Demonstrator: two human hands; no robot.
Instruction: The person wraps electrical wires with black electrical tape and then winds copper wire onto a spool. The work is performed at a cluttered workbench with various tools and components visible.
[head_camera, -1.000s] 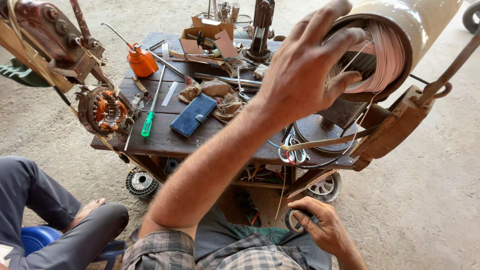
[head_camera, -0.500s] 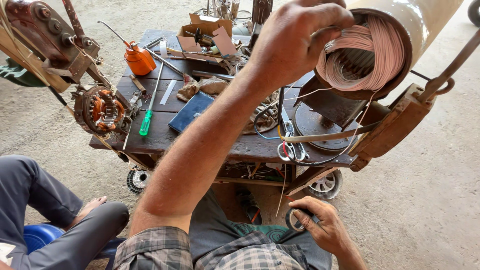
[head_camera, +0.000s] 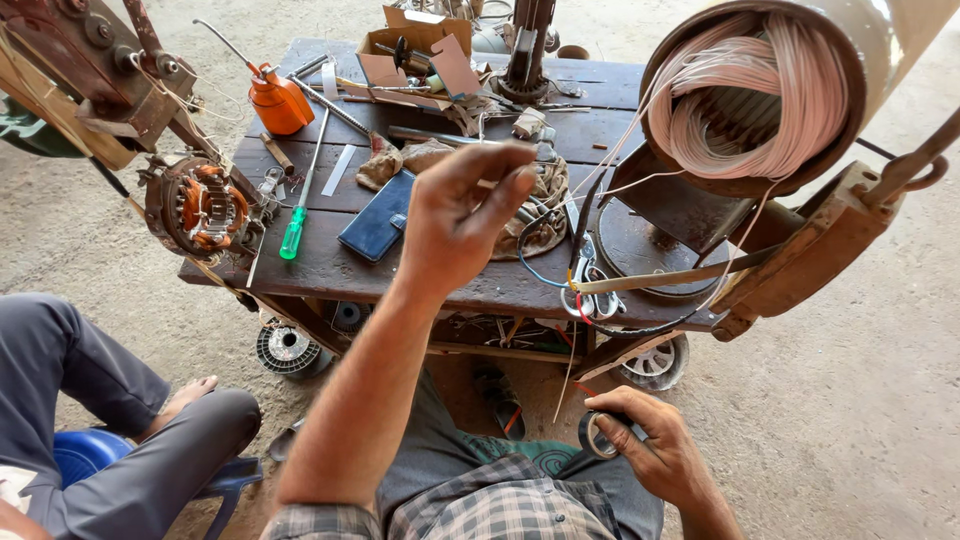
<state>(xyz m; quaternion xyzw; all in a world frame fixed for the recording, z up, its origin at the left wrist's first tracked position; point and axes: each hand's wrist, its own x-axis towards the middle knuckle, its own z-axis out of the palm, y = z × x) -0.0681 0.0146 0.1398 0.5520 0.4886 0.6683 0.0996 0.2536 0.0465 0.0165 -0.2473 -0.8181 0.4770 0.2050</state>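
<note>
Left hand (head_camera: 462, 215): hanging raised above the dark wooden bench (head_camera: 420, 275), its fingers (head_camera: 500, 165) loosely curled and apart, closing on nothing that shows; a thin pale wire strand (head_camera: 620, 150) is running nearby from the coil, but whether the hand is touching it cannot be told. Right hand (head_camera: 655, 450): resting low by the lap, fingers pinching a small black roll of insulating tape (head_camera: 597, 432). Large cream metal motor housing (head_camera: 800, 90): lying tilted at upper right on a brown wooden cradle (head_camera: 810, 250), its open end showing a thick pinkish-white wire coil (head_camera: 765, 95). On the bench, near the left hand: a dark blue wallet-like case (head_camera: 378, 217) (lying flat), a green-handled screwdriver (head_camera: 296, 220), an orange plastic oil can with a long spout (head_camera: 278, 100), torn brown cardboard pieces (head_camera: 425, 55). At the bench's left edge: a round stator with copper windings (head_camera: 195, 208). Another person's leg in grey trousers (head_camera: 120, 430) is occupying a blue plastic chair (head_camera: 95, 465) at lower left.
</note>
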